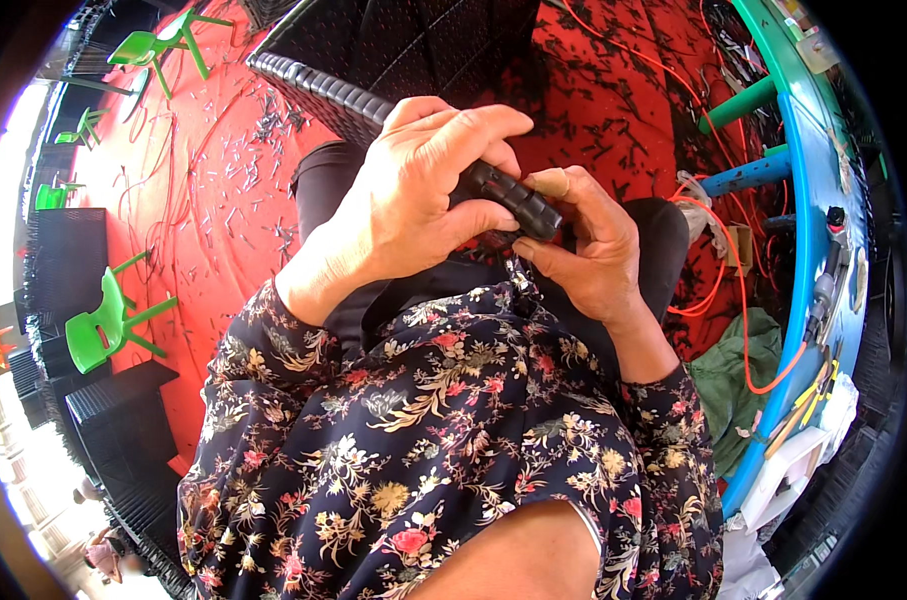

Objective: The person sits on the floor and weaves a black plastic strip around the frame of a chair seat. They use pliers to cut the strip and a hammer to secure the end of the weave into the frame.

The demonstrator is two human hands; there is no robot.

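Note:
A black woven wicker piece [318,92] with a thick wrapped rim leans over my lap, its corner pointing toward me. My left hand [408,190] is closed around the rim, thumb below and fingers over the top, with the index finger sticking out to the right. Close by, my right hand [598,240] has its thumb and index finger around the wrapped end of the rim [533,212]. A tan covering, perhaps tape, is on a right fingertip. Whether a loose strand lies between the right fingers is too small to tell.
Black scraps [273,130] litter the red floor covering [188,350]. Green chairs [103,320] and black woven boxes [123,410] stand left. At right, a blue bench [798,230] carries an air tool [825,285]; its orange hose [748,340] hangs near a green cloth [738,370].

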